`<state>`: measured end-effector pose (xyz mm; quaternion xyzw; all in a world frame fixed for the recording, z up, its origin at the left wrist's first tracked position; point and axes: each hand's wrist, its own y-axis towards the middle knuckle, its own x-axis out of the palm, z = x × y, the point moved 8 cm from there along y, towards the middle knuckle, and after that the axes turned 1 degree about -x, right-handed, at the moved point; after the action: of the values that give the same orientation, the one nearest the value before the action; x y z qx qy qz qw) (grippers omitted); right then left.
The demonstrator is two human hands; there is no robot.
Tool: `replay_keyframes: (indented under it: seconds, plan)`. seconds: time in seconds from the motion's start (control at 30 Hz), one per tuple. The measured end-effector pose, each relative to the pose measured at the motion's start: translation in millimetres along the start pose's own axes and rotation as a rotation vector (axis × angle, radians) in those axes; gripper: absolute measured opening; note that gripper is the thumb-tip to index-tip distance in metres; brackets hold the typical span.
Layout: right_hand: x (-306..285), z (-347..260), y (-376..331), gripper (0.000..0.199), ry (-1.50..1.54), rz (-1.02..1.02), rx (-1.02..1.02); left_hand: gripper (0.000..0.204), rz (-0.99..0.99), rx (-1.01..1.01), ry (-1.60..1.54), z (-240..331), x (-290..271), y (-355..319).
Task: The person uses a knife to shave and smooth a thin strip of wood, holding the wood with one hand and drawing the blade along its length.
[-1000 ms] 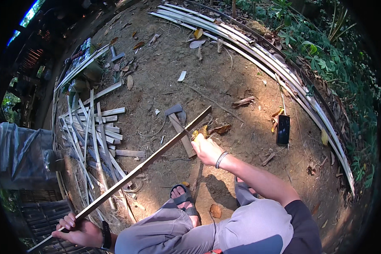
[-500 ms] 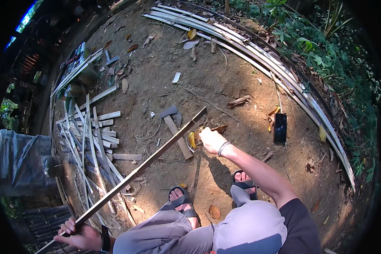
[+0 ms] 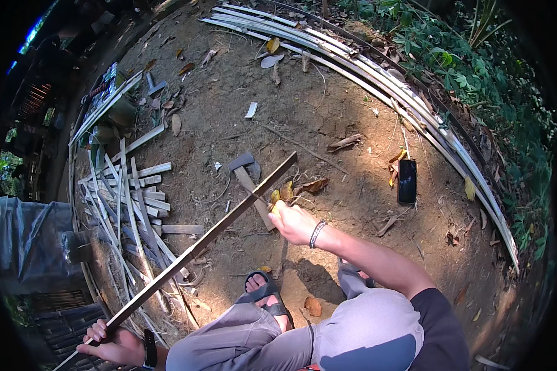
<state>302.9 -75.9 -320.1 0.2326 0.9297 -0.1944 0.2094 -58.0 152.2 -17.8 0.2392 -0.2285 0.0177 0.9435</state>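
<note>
The long bamboo strip (image 3: 192, 250) remains gripped low in the closed left hand (image 3: 114, 346), while the right hand (image 3: 294, 222), now drawn nearer, is closed on the hatchet handle (image 3: 257, 198).

Grey trousers, dark short-sleeved top, dark sandals, a beaded bracelet, and probably a black wristwatch.

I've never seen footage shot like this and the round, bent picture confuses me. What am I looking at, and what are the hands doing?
The camera sits on a person's head and looks down, so edges bend. The left hand grips the near end of a long bamboo strip. The right hand reaches out to where the strip crosses a hatchet lying on the dirt ground. More cut strips are piled to the left, long slats curve along the right, and a dark phone lies nearby.
</note>
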Motion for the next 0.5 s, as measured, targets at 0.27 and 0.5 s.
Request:
replay_keyframes:
  seconds: [0.27,0.5]
  plan:
    - [-45,110,48,0.029,-0.402,0.027,0.082,0.045,-0.009,-0.043,-0.032,-10,8,4]
    - [-10,-27,-2,0.037,-0.111,-0.075,-0.062,0.047,0.031,-0.055,0.009,-21,-9,23]
